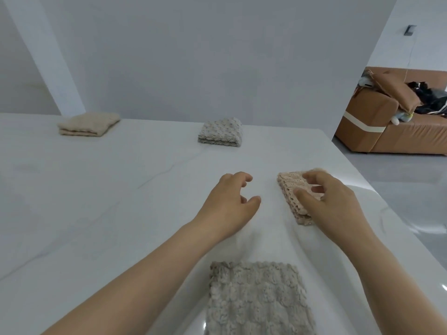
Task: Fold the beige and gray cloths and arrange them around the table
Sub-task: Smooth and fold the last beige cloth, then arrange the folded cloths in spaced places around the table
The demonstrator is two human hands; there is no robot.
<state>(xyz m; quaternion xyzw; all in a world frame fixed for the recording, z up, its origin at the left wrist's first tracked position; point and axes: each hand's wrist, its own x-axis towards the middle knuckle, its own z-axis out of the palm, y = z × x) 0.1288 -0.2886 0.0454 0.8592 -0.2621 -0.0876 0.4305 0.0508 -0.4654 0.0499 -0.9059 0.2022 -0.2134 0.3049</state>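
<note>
A small folded beige cloth lies flat on the white table at the right. My right hand is over it, with loosely bent fingers and the thumb touching its top, and it covers the cloth's right part. Beside it to the left, my left hand hovers with loosely curled fingers and holds nothing. A gray cloth lies flat near the front edge between my forearms. At the far side sit a folded gray cloth and a folded beige cloth.
The table's right edge runs diagonally past my right hand, with glossy floor beyond it. A brown sofa with a cushion and dark clothing stands at the back right. A white wall rises behind the table.
</note>
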